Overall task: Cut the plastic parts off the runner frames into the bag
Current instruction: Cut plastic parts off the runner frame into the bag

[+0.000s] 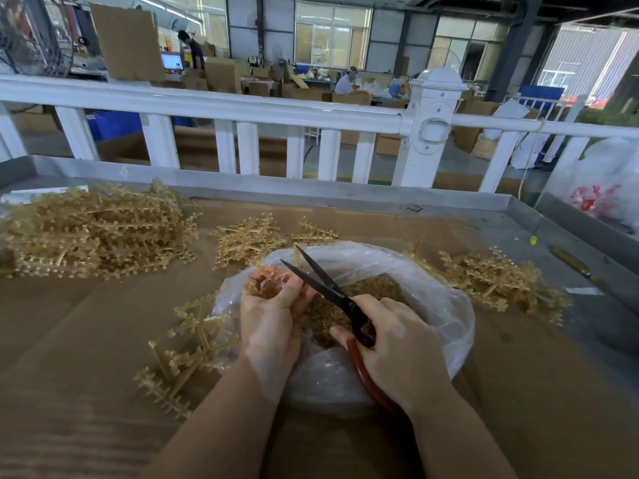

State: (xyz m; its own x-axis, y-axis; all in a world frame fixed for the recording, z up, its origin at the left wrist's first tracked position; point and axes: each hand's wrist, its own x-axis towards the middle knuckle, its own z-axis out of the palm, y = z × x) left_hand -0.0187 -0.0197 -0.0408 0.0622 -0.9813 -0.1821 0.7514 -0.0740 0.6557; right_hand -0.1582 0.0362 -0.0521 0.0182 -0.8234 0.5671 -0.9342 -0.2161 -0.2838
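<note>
My left hand (271, 305) grips a tan plastic runner frame (264, 280) over the left rim of a clear plastic bag (432, 299). The bag lies open on the table, with a heap of small tan cut parts (377, 288) inside it. My right hand (397, 344) grips red-handled scissors (325, 288); their black blades stand apart and point up and left, just beside the frame in my left hand. More runner frames (193, 344) lie half under the bag's left side.
A big pile of runner frames (96, 229) lies at the far left, a smaller group (252, 236) behind the bag and another pile (498, 278) to its right. Brown cardboard (86, 340) covers the table. A white railing (242, 108) runs behind; another bag (601, 181) sits far right.
</note>
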